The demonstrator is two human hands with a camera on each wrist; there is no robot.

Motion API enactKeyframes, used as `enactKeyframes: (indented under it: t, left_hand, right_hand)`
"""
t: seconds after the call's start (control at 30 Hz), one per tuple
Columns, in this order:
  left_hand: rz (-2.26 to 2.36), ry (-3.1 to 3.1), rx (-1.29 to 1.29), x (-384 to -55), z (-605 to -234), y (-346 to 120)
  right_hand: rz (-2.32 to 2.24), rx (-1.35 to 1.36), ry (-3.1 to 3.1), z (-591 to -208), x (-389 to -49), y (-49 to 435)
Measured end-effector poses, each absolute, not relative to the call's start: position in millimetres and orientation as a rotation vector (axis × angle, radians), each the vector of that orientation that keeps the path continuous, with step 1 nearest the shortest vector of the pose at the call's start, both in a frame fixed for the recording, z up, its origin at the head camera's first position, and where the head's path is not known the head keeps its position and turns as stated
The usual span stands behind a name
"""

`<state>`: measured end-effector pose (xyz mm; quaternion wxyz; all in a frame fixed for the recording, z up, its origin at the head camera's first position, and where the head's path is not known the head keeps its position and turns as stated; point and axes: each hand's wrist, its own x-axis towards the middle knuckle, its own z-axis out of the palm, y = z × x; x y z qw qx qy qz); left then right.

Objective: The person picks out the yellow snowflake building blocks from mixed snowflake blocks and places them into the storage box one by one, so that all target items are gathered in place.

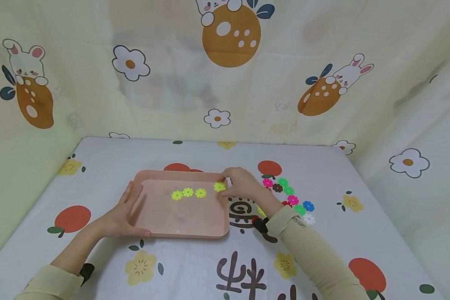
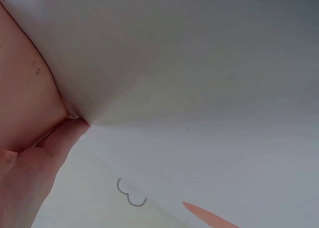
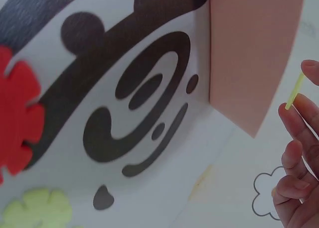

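Observation:
A shallow pink tray (image 1: pixel 183 216) lies on the table, with three yellow-green flower-shaped plastic pieces (image 1: pixel 188 192) in a row inside it. My left hand (image 1: pixel 118 216) rests against the tray's left side, fingers fairly straight along the rim and thumb along the front edge. In the left wrist view a finger (image 2: pixel 62 141) touches the tray wall (image 2: pixel 25 83). Above the tray's back right corner, my right hand (image 1: pixel 243 185) pinches another yellow flower-shaped piece (image 1: pixel 219 186). The right wrist view shows that piece (image 3: pixel 295 91) edge-on between thumb and fingertips.
To the right of the tray lie several loose flower pieces, among them pink (image 1: pixel 293 200), green (image 1: pixel 283 182), blue (image 1: pixel 308 206), white (image 1: pixel 308 218) and brown (image 1: pixel 277 188). A red piece (image 3: pixel 20 118) lies near the right wrist. Printed cloth covers the table (image 1: pixel 195 266); a printed curtain (image 1: pixel 165 104) hangs behind.

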<state>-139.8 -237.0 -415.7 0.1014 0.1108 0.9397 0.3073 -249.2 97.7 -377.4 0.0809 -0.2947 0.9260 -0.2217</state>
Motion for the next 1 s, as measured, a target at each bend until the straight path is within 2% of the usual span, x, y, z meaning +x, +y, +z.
enactKeyframes:
  t: [1.0]
  left_hand:
    - [0.904,2.778,0.314,-139.4,-416.1,-236.1]
  right_hand:
    - [-0.115,-0.913,2.836,-404.9,-261.5,63.2]
